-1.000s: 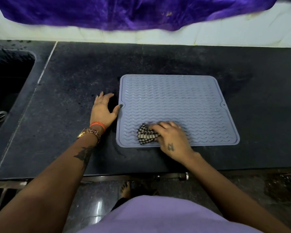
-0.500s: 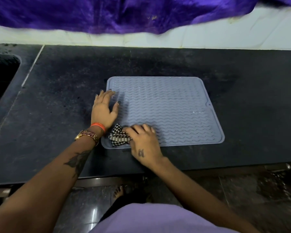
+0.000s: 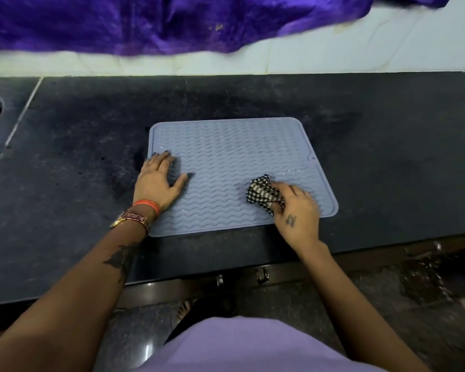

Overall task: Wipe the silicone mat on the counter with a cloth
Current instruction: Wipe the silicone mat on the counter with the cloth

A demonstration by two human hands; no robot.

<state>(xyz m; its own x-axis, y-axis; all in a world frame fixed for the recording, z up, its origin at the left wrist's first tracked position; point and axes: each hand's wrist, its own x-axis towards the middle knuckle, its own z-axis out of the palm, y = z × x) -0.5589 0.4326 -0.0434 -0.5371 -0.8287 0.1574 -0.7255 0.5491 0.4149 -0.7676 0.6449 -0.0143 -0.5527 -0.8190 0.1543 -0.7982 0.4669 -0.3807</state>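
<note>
While the left hand [image 3: 159, 181] lies flat with fingers spread on the left part of the silicone mat [image 3: 234, 157], pressing it to the worktop [image 3: 78, 157], the right hand [image 3: 297, 208] grips a bunched checked cloth [image 3: 263, 191] against the mat's right part, near its right edge. The grey-blue, wave-ribbed mat sits close to the worktop's front edge. A purple fabric [image 3: 145, 22] hangs above the back wall.

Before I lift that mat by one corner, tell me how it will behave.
The mat probably droops: it looks thin and lies flat on the counter. It may slide when pushed, since the left hand presses it down while the right hand wipes with the cloth. Likely light.
</note>
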